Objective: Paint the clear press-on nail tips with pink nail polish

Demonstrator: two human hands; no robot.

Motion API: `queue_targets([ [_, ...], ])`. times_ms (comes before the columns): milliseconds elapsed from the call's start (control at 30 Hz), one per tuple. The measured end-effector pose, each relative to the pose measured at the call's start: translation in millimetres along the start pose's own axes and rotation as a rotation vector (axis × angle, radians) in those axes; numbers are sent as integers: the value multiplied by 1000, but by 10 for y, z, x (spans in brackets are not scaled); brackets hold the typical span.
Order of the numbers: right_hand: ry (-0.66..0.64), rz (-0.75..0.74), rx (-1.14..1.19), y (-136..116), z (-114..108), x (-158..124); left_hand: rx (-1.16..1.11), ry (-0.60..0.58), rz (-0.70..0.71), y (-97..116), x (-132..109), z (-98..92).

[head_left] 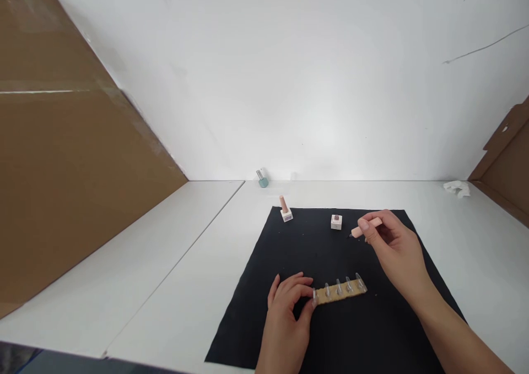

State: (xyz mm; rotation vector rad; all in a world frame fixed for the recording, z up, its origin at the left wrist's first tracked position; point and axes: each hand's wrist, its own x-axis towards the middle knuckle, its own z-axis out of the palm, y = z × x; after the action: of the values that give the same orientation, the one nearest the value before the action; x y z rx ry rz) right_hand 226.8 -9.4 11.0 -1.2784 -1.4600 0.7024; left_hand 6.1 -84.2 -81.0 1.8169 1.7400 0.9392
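Note:
My left hand [285, 313] grips the left end of a wooden strip [339, 291] on a black mat [355, 335], and several clear false nail tips stand in a row along the strip. My right hand [392, 242] is raised above the mat's far right part, pinching a peach nail polish brush cap [366, 226] between its fingers. The brush tip is too small to make out. Beyond the strip, an open white square polish bottle [336, 222] stands just left of that cap. Further left, another white bottle [286, 215] carries a peach cap.
A teal polish bottle with a silver cap [263, 180] leans near the white wall [289, 76] at the back of the white table [165, 269]. Crumpled white tissue [457, 188] lies at the far right. Cardboard panels [61, 159] rise along the left side.

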Motion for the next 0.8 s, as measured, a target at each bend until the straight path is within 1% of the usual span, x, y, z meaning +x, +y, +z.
queue_targets([
  [100, -2, -1, 10, -1, 3, -4, 27, 3, 12, 8, -9, 3],
  [267, 1, -13, 22, -7, 1, 12, 39, 65, -9, 92, -6, 17],
  [333, 6, -14, 22, -9, -4, 17, 28, 39, -26, 66, -31, 6],
  [433, 16, -15, 29, -11, -14, 17, 5, -37, -93, -7, -105, -41],
  [467, 20, -16, 32, -12, -17, 15, 6, -33, -119, -15, -132, -60],
  [533, 23, -20, 38, -17, -22, 7, 28, 28, -134, 21, -176, -86],
  [600, 25, -26, 45, -22, -23, -1, 65, 71, -74, 126, -186, -74],
  [700, 28, -37, 54, -19, -18, 1, 122, 21, 64, 335, -125, 36],
  [767, 35, -41, 61, -9, -16, 14, 153, -23, 112, 452, -49, 144],
  [800, 40, -41, 65, -2, -17, 21, 168, -26, 117, 497, -8, 195],
])
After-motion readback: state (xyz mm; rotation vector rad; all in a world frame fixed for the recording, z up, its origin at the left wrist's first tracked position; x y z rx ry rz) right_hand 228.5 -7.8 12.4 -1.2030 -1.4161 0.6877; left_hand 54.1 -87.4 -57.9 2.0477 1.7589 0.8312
